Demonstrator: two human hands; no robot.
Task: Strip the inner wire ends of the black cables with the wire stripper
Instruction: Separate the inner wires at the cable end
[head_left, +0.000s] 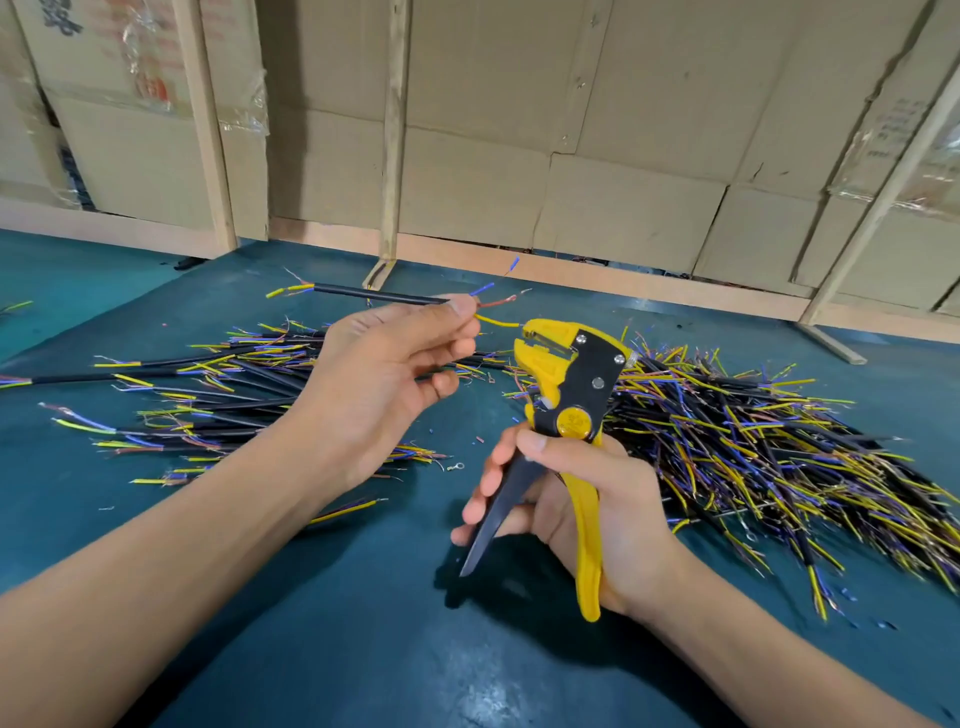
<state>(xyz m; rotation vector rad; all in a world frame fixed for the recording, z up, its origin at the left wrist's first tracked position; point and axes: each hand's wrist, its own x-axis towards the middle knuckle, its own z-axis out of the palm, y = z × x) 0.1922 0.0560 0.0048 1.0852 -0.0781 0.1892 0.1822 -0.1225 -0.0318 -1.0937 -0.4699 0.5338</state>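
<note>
My left hand (384, 374) pinches a short black cable (379, 296) near its right end, held level above the table. From that end fan out a blue wire, a reddish-brown wire and a yellow wire (496, 321). The yellow wire's tip reaches the jaws of the yellow and black wire stripper (569, 384). My right hand (582, 499) grips the stripper by its handles, jaws up, handles spread apart.
A pile of black cables (218, 400) lies on the teal table (363, 597) behind my left hand. A larger heap of cables (753, 441) spreads at the right. Small insulation scraps dot the mat. Cardboard panels and wooden posts (392, 130) wall the back.
</note>
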